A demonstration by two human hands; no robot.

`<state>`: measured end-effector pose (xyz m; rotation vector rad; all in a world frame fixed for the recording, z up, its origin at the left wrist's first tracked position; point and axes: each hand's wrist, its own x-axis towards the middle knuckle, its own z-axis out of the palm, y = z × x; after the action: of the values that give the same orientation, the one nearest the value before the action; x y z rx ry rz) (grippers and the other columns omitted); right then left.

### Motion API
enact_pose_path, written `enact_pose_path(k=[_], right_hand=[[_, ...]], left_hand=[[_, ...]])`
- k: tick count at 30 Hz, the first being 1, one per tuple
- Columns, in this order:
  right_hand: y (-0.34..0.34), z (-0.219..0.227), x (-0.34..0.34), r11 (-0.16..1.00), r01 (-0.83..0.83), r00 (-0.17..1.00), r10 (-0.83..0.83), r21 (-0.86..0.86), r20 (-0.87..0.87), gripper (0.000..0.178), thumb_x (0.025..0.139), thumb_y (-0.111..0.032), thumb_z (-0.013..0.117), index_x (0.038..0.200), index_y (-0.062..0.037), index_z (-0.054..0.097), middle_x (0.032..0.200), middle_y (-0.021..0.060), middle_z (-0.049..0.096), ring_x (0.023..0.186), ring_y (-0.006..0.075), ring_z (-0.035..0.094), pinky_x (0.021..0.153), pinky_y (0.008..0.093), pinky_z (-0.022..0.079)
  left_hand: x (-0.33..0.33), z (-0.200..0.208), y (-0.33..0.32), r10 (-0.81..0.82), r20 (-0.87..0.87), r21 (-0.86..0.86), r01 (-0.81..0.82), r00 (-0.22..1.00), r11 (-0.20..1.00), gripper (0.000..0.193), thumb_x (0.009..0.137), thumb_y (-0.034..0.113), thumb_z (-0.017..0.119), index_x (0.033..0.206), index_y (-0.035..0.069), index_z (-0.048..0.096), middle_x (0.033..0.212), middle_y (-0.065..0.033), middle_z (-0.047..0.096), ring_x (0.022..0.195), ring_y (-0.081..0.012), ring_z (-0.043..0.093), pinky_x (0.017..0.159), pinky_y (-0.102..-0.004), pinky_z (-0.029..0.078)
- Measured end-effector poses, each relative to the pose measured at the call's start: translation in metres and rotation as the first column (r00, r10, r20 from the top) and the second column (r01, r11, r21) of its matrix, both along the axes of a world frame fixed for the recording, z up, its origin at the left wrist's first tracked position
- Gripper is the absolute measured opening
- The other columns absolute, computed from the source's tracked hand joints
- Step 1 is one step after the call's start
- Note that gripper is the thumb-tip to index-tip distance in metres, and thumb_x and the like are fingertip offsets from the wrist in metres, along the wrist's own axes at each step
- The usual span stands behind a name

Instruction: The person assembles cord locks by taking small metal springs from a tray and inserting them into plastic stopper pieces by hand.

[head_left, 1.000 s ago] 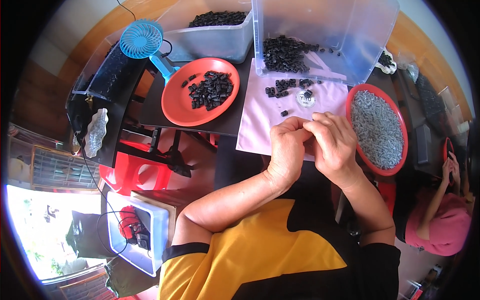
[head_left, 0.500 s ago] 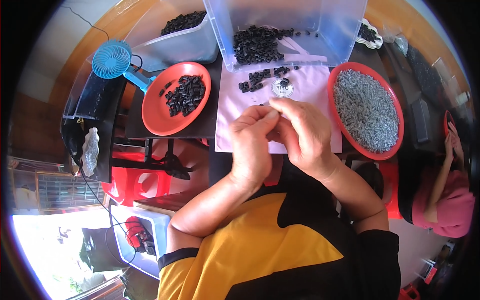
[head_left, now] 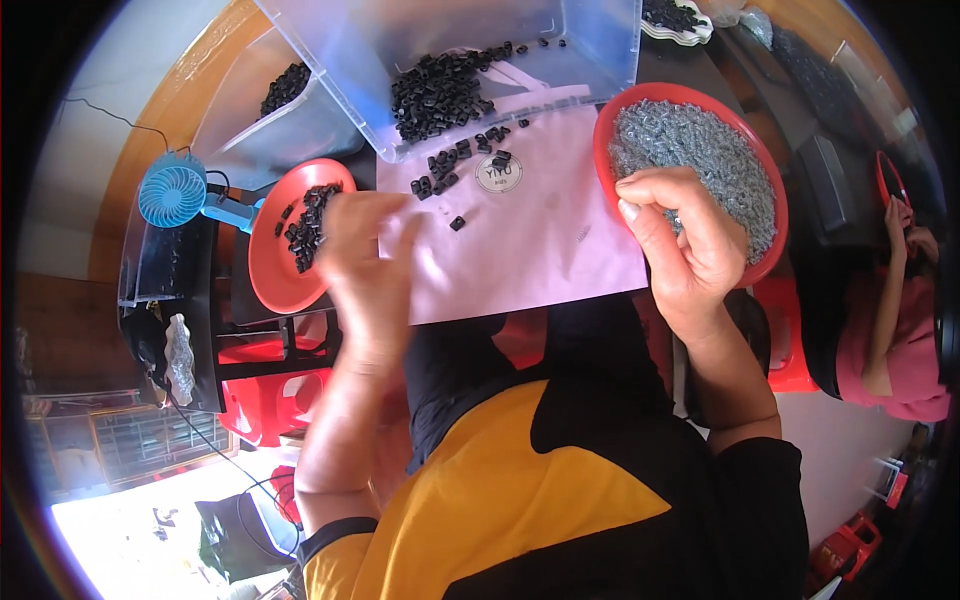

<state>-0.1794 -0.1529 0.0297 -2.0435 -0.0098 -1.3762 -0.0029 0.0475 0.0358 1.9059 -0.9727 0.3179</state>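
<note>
My left hand (head_left: 368,275), smeared by motion, is at the right side of a red plate (head_left: 264,270) that bears small black plastic pieces (head_left: 303,235). Whether it holds anything is hidden by the blur. Over the left rim of a red tray (head_left: 604,150) heaped with small shiny metal pieces (head_left: 690,150), my right hand (head_left: 695,240) is closed, thumb and forefinger pinched together. Anything between those fingertips is too small to make out. A pink sheet (head_left: 530,260) lies between the hands, with one black piece (head_left: 457,223) alone and several more farther back.
Behind the sheet a clear plastic bin (head_left: 590,55) lies open toward me, black pieces spilling from it. Another bin (head_left: 330,130) stands at the far left, beside a blue fan (head_left: 172,195). On the right sits another person (head_left: 895,340) in pink.
My hands, together over the sheet before, have parted: the left went left to the red plate, the right went right to the metal pieces. The whole view has shifted. A lone black piece now shows.
</note>
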Motion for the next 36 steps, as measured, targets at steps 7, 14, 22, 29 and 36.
enact_pose_path(k=[7, 14, 22, 29, 36], right_hand=[[0.006, -0.005, -0.007, 1.0, -0.021, 1.0, 0.021, 0.023, -0.009, 0.02, 0.076, 0.016, 0.06, 0.09, 0.0024, 0.065, 0.082, 0.0116, 0.065, 0.069, 0.0237, 0.064, 0.059, 0.0307, 0.051], [0.012, -0.018, -0.011, 0.998, -0.038, 0.999, 0.04, 0.056, -0.033, 0.019, 0.077, 0.015, 0.06, 0.091, 0.0026, 0.065, 0.084, 0.014, 0.065, 0.069, 0.0254, 0.064, 0.06, 0.0319, 0.052], [0.0, -0.011, -0.021, 0.982, -0.007, 0.997, -0.008, 0.19, 0.076, 0.015, 0.084, 0.015, 0.061, 0.093, 0.0046, 0.065, 0.089, 0.014, 0.068, 0.07, 0.0182, 0.063, 0.06, 0.0254, 0.05], [0.001, -0.018, -0.017, 0.99, -0.02, 0.998, 0.012, 0.14, 0.054, 0.017, 0.083, 0.017, 0.06, 0.094, 0.0044, 0.064, 0.089, 0.0134, 0.067, 0.069, 0.0175, 0.063, 0.06, 0.0247, 0.05], [-0.002, -0.021, -0.018, 0.986, -0.021, 0.999, 0.014, 0.162, 0.044, 0.02, 0.082, 0.018, 0.058, 0.095, 0.0041, 0.064, 0.09, 0.0118, 0.067, 0.068, 0.0156, 0.062, 0.059, 0.0244, 0.049]], left_hand=[[-0.066, -0.023, -0.074, -0.322, 0.247, 0.292, 0.247, 0.914, 0.924, 0.021, 0.072, 0.003, 0.073, 0.091, 0.002, 0.064, 0.089, -0.0125, 0.058, 0.084, -0.032, 0.058, 0.071, -0.0407, 0.05], [-0.058, -0.043, -0.085, -0.283, 0.322, 0.303, 0.185, 0.904, 0.935, 0.015, 0.075, 0.008, 0.069, 0.085, 0.003, 0.058, 0.087, -0.0116, 0.055, 0.083, -0.0312, 0.056, 0.07, -0.0422, 0.048], [-0.06, -0.038, -0.089, -0.29, 0.281, 0.229, 0.23, 0.915, 0.946, 0.017, 0.074, 0.007, 0.071, 0.086, 0.004, 0.059, 0.087, -0.0111, 0.055, 0.082, -0.0314, 0.056, 0.07, -0.042, 0.049], [-0.059, -0.04, -0.096, -0.281, 0.327, 0.248, 0.206, 0.902, 0.947, 0.01, 0.074, 0.008, 0.066, 0.079, 0.004, 0.059, 0.086, -0.0113, 0.052, 0.083, -0.0298, 0.055, 0.07, -0.0406, 0.046], [-0.06, -0.038, -0.099, -0.327, 0.37, 0.344, 0.198, 0.87, 0.918, 0.01, 0.074, 0.009, 0.068, 0.079, 0.004, 0.06, 0.086, -0.0112, 0.052, 0.082, -0.0296, 0.055, 0.07, -0.0415, 0.046]])
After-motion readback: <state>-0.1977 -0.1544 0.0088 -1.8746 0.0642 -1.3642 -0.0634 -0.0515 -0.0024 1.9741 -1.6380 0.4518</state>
